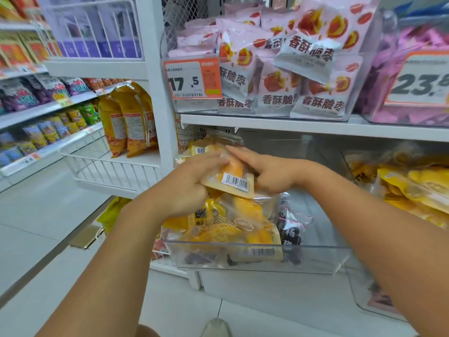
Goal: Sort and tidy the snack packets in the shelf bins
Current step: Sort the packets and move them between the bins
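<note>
Above the clear plastic bin (255,257) on the lower shelf, a yellow snack packet (229,177) with a barcode label is held between both hands. Its left edge is pinched by the closed grip of the left hand (187,184); its right edge is clasped by the curled fingers of the right hand (272,171). More yellow packets (233,224) and a dark packet (291,227) are seen lying in the bin beneath. Pink jujube packets (313,52) are stacked on the shelf above.

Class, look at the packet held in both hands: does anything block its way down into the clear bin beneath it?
Nothing solid blocks it. The yellow packet, held by the left hand and right hand, hangs over the open-topped clear bin, where other yellow packets already lie.
</note>
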Demonstrator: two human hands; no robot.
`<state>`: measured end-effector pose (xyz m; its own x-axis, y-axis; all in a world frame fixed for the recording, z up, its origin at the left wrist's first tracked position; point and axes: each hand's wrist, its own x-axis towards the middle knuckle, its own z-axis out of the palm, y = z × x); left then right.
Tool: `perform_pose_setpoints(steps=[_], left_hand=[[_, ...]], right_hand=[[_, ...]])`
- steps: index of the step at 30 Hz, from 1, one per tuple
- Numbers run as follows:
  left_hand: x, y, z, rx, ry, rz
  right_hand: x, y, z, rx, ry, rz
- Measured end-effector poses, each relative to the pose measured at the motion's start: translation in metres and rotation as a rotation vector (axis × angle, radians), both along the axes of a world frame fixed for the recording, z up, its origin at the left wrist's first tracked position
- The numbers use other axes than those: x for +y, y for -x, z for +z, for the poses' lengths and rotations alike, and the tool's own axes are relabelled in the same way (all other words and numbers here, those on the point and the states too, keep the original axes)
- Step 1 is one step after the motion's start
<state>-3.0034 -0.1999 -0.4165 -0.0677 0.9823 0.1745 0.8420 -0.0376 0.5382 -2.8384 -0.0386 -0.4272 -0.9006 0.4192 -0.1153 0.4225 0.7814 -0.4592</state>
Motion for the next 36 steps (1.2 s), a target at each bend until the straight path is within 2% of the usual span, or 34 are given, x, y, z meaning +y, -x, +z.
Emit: perform_pose_setpoints(steps=[3,5,9,12,15,18,22,24,26,28,36], left_hand=[[0.004,-0.010,-0.001,-0.067,-0.032,0.002],[0.009,-0.016,-0.001,-0.088,-0.061,0.019],[0.017,-0.028,-0.002,0.118,-0.129,0.084],[0.021,-0.033,-0.004,0.168,-0.121,0.103],[0.022,-0.034,-0.003,0.178,-0.138,0.120],[0.023,-0.034,-0.003,0.163,-0.178,0.125],[0.023,-0.032,-0.002,0.141,-0.199,0.122],[0.024,-0.033,0.000,0.119,-0.210,0.122],[0.023,-0.038,0.002,0.114,-0.218,0.114],[0.023,-0.045,0.004,0.126,-0.227,0.094],[0.023,-0.076,0.008,0.227,-0.184,0.058]], right_hand=[[-0.006,-0.017,-0.002,0.261,0.282,-0.120],[-0.003,-0.018,-0.011,0.462,0.337,-0.277],[0.004,-0.012,-0.021,0.685,0.426,-0.581],[0.003,-0.012,-0.020,0.791,0.630,-0.793],[0.005,-0.006,-0.012,0.785,0.756,-0.927],[0.010,0.000,-0.002,0.842,0.771,-1.076],[0.010,-0.001,-0.001,0.887,0.823,-1.118],[0.010,-0.003,-0.003,0.900,0.761,-1.186],[0.010,-0.009,-0.005,0.845,0.575,-1.238],[0.009,-0.017,-0.003,0.801,0.482,-1.244],[-0.010,-0.044,0.008,0.632,0.514,-1.125]])
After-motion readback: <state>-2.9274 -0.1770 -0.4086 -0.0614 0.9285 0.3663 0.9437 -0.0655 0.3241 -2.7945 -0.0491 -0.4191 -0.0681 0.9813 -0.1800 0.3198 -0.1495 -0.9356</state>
